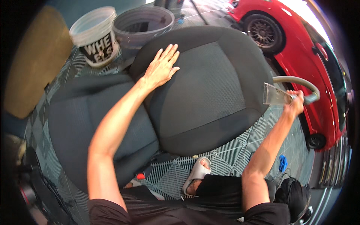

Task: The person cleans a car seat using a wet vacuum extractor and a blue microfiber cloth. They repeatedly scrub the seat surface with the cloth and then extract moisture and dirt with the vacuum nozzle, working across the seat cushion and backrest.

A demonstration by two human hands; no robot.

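Observation:
A dark grey fabric car seat lies before me, its seat back (208, 81) and its seat cushion (112, 112) joined at a seam line. My left hand (161, 66) rests flat on the left part of the seat back, fingers spread a little, holding nothing. At the far right edge of the seat back, my right hand (295, 102) grips a clear plastic extractor nozzle (275, 94). A ribbed grey hose (299, 80) curves up and back from it. Whether the nozzle's mouth touches the fabric, I cannot tell.
A white bucket with lettering (94, 36) and a dark bucket (143, 25) stand beyond the seat. To the right is a red car (306, 67). A blue cloth (283, 163) lies on the grated floor tiles (225, 157). A red seat-belt buckle (140, 176) sits beside the cushion.

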